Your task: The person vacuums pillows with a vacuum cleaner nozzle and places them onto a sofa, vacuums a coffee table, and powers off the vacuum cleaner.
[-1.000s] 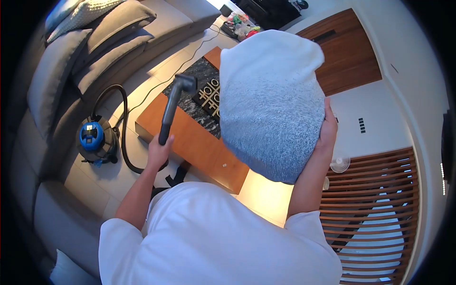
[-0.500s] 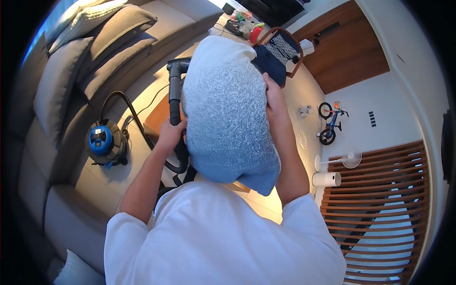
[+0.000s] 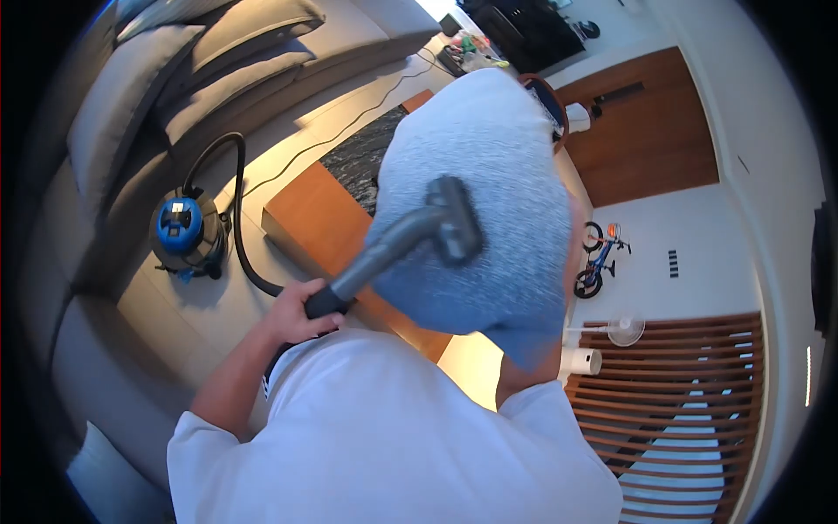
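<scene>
My left hand (image 3: 299,314) is wrapped round the handle end of a grey vacuum cleaner wand (image 3: 384,253). The wand's wide nozzle (image 3: 456,220) lies over the front of a fluffy, light blue pillow (image 3: 515,166) and looks to be touching it. My right hand (image 3: 577,223) supports the pillow upright from its right side; it is blurred, and its fingers are mostly hidden behind the pillow. From the wand a black hose (image 3: 240,210) runs to a blue-topped canister vacuum (image 3: 182,227) on the floor at left.
Behind the pillow stands a wooden coffee table (image 3: 310,205) with a dark marble-like inset. A grey sofa (image 3: 113,349) with cushions (image 3: 131,96) lines the left. A cord (image 3: 332,140) crosses the floor. To the right are a small bicycle (image 3: 599,259), a fan (image 3: 625,330) and wooden slats (image 3: 672,375).
The nozzle has swung from beside the pillow's left edge onto its front. My left hand has come lower and nearer my body. The pillow has shifted right in view, exposing more of the table.
</scene>
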A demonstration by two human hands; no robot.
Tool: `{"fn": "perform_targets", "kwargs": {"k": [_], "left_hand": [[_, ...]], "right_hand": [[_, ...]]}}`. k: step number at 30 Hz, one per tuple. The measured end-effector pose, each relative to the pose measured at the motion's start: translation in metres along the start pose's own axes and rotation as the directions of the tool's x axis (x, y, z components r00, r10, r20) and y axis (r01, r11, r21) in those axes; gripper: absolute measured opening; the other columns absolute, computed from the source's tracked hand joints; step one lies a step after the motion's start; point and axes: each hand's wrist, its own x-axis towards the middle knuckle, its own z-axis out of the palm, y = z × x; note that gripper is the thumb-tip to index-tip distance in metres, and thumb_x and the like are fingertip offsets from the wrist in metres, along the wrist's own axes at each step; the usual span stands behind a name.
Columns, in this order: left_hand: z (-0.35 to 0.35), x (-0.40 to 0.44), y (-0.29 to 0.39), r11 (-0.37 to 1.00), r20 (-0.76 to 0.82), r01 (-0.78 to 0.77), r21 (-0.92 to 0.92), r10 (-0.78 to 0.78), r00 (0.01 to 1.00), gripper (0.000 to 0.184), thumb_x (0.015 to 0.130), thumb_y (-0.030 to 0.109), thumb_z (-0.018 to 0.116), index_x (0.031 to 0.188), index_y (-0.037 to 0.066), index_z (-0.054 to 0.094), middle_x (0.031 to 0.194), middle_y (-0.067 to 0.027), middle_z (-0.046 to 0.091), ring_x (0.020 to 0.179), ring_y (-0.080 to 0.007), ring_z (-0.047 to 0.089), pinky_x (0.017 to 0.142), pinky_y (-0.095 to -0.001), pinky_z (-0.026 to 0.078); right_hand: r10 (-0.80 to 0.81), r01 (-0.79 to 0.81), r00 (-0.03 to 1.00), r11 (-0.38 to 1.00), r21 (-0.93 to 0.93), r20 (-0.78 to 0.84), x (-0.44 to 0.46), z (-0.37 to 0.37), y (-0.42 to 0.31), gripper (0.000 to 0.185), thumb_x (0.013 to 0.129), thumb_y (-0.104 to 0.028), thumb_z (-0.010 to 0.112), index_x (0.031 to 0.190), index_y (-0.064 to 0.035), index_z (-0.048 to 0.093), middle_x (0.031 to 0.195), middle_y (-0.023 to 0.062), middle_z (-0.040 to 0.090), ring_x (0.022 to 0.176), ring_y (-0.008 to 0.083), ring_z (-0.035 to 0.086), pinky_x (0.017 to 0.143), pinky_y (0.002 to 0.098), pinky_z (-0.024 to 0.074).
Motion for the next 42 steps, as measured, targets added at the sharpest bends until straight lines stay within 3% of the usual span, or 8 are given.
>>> {"fn": "perform_targets", "kwargs": {"k": [5, 12, 18, 22, 31, 36, 38, 42], "left_hand": [[-0.011, -0.027, -0.065, 0.850, 0.022, 0.518, -0.097, -0.519, 0.855, 0.028, 0.080, 0.026, 0.075, 0.088, 0.002, 0.063, 0.065, -0.0010, 0.059, 0.061, -0.0124, 0.054, 0.060, -0.0312, 0.046], [-0.006, -0.019, -0.014, 0.970, -0.207, 0.216, -0.109, -0.235, 0.950, 0.027, 0.076, 0.024, 0.075, 0.084, 0.003, 0.060, 0.061, -0.0026, 0.052, 0.059, -0.0119, 0.049, 0.059, -0.0292, 0.043], [-0.035, -0.032, -0.097, 0.913, -0.227, 0.378, 0.157, -0.339, 0.913, 0.025, 0.077, 0.024, 0.073, 0.084, 0.003, 0.062, 0.062, -0.0050, 0.058, 0.056, -0.0149, 0.056, 0.057, -0.0334, 0.046], [-0.039, -0.061, -0.125, 0.832, -0.419, 0.545, -0.101, -0.532, 0.736, 0.023, 0.078, 0.023, 0.071, 0.084, 0.002, 0.064, 0.062, -0.0037, 0.058, 0.053, -0.0154, 0.054, 0.054, -0.0326, 0.045], [-0.027, -0.016, 0.017, 0.947, -0.113, -0.321, 0.032, 0.322, 0.940, 0.022, 0.068, 0.019, 0.080, 0.082, 0.008, 0.067, 0.067, -0.0104, 0.063, 0.059, -0.0257, 0.063, 0.057, -0.0358, 0.049], [-0.030, -0.045, -0.096, 0.980, -0.150, 0.022, 0.198, 0.008, 0.989, 0.021, 0.068, 0.020, 0.080, 0.082, 0.009, 0.067, 0.068, -0.0110, 0.063, 0.064, -0.0291, 0.066, 0.059, -0.0364, 0.051], [-0.045, -0.069, -0.126, 0.949, -0.150, 0.216, 0.231, -0.185, 0.971, 0.026, 0.072, 0.027, 0.077, 0.085, 0.007, 0.067, 0.074, -0.0155, 0.067, 0.072, -0.0343, 0.068, 0.065, -0.0404, 0.054], [-0.061, -0.145, -0.191, 0.617, -0.295, 0.727, 0.302, -0.665, 0.686, 0.045, 0.076, 0.047, 0.070, 0.094, 0.005, 0.070, 0.092, -0.0224, 0.071, 0.093, -0.0403, 0.068, 0.085, -0.0486, 0.053]], "right_hand": [[0.117, -0.074, 0.971, 0.976, 0.203, -0.208, 0.005, -0.007, -0.006, 0.019, 0.099, -0.015, 0.056, 0.108, 0.0008, 0.062, 0.095, 0.0128, 0.066, 0.081, 0.0175, 0.067, 0.074, 0.0308, 0.0554], [0.249, -0.157, 0.932, 0.933, 0.324, -0.265, 0.014, -0.027, -0.003, 0.022, 0.100, -0.017, 0.055, 0.111, 0.0010, 0.061, 0.097, 0.0130, 0.066, 0.084, 0.0178, 0.067, 0.075, 0.0311, 0.0560], [0.230, -0.097, 0.937, 0.896, 0.434, -0.265, 0.019, -0.042, -0.033, 0.024, 0.100, -0.018, 0.055, 0.113, 0.0012, 0.061, 0.099, 0.0132, 0.066, 0.087, 0.0180, 0.068, 0.077, 0.0314, 0.0565], [0.251, -0.109, 0.932, 0.882, 0.459, -0.263, 0.029, -0.040, -0.027, 0.026, 0.100, -0.019, 0.054, 0.115, 0.0014, 0.061, 0.100, 0.0133, 0.066, 0.089, 0.0181, 0.068, 0.077, 0.0316, 0.0569], [0.361, -0.283, 0.929, 0.840, 0.463, -0.087, 0.030, 0.007, 0.018, 0.030, 0.101, -0.021, 0.054, 0.119, 0.0017, 0.060, 0.103, 0.0136, 0.067, 0.092, 0.0185, 0.068, 0.079, 0.0320, 0.0576], [0.290, -0.253, 0.956, 0.725, 0.641, 0.050, 0.022, 0.060, -0.037, 0.031, 0.101, -0.022, 0.052, 0.121, 0.0011, 0.059, 0.106, 0.0141, 0.066, 0.096, 0.0184, 0.068, 0.081, 0.0313, 0.0580], [0.301, -0.177, 0.935, 0.854, 0.489, -0.186, 0.028, 0.077, -0.055, 0.033, 0.102, -0.027, 0.052, 0.117, 0.0011, 0.060, 0.103, 0.0133, 0.067, 0.088, 0.0182, 0.069, 0.073, 0.0279, 0.0573], [0.223, -0.130, 0.966, 0.857, 0.499, -0.131, 0.060, 0.082, -0.070, 0.040, 0.104, -0.034, 0.049, 0.120, 0.0008, 0.060, 0.104, 0.0127, 0.067, 0.091, 0.0184, 0.068, 0.078, 0.0303, 0.0563]]}}
